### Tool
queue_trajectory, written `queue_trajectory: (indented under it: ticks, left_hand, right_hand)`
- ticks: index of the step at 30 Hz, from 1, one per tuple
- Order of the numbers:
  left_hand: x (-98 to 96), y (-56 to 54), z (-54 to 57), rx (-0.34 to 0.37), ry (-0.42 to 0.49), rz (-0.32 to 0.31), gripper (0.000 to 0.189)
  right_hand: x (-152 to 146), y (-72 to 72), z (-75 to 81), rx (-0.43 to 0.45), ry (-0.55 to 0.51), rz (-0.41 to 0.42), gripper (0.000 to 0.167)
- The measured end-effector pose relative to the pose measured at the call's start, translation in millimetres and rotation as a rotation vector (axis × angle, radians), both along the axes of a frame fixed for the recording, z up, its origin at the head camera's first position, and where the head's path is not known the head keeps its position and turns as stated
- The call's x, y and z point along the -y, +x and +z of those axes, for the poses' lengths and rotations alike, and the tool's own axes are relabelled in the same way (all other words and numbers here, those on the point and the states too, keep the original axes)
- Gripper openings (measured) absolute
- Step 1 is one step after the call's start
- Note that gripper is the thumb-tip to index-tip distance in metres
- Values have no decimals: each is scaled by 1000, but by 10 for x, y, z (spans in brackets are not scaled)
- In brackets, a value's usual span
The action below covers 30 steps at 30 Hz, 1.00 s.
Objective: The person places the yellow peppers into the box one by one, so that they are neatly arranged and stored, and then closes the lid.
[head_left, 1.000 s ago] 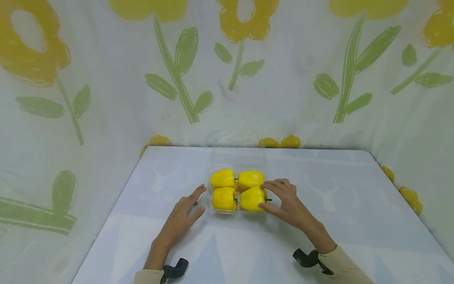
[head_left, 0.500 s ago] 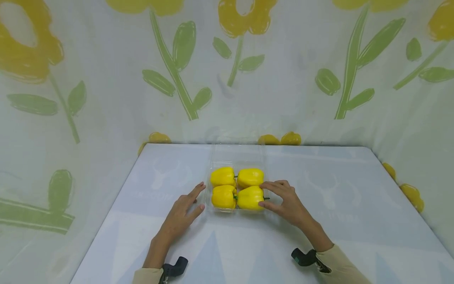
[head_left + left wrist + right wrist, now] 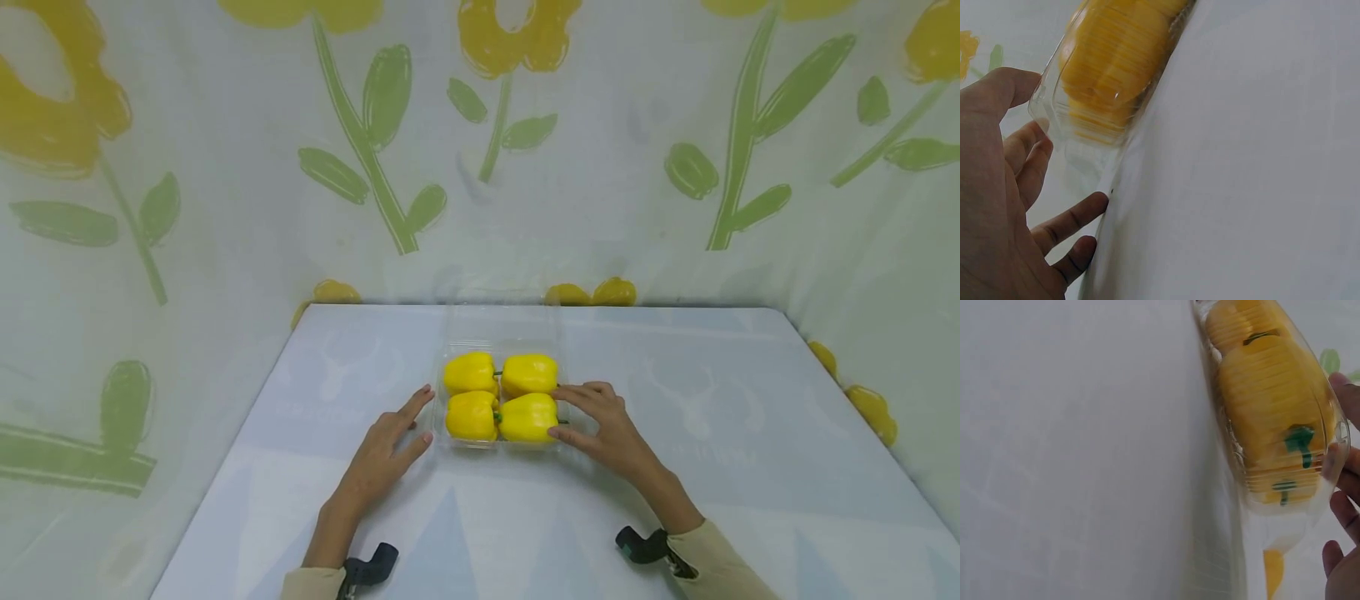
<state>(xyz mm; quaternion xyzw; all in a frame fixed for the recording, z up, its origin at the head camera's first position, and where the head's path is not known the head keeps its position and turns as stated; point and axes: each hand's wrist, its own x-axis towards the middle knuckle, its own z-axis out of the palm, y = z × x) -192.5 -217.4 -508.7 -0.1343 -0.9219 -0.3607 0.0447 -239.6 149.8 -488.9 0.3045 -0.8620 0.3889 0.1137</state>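
Note:
In the head view, a clear plastic clamshell box [image 3: 437, 421] holds several yellow bell peppers, set in two rows. The front right pepper [image 3: 528, 417] lies with its green stem toward my right hand [image 3: 603, 429]. That hand's thumb and fingertips are at the box's right rim, beside the pepper's stem end. On the other side, my left hand [image 3: 384, 450] has its fingers spread, with fingertips at the left rim. In the left wrist view, its thumb [image 3: 1019, 84] touches the rim of the box. Green stems [image 3: 1300, 440] show through the ribbed wall in the right wrist view.
The box's transparent lid [image 3: 502, 321] stands open at the back, near the table's far edge. A pale table [image 3: 450, 533] lies under everything. Behind and beside it hangs a flower-printed cloth [image 3: 600, 208].
The front right pepper has shifted slightly left into the box, and its stem has moved with it. The right fingers have come off it to the rim. The left hand stays nearly in place.

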Motion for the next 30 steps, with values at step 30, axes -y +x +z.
queue_trajectory:
  ticks: [30]
  left_hand:
    - [28, -6, -25, -31, 3, -22, 61]
  right_hand:
    - [118, -515, -199, 550, -414, -453, 56]
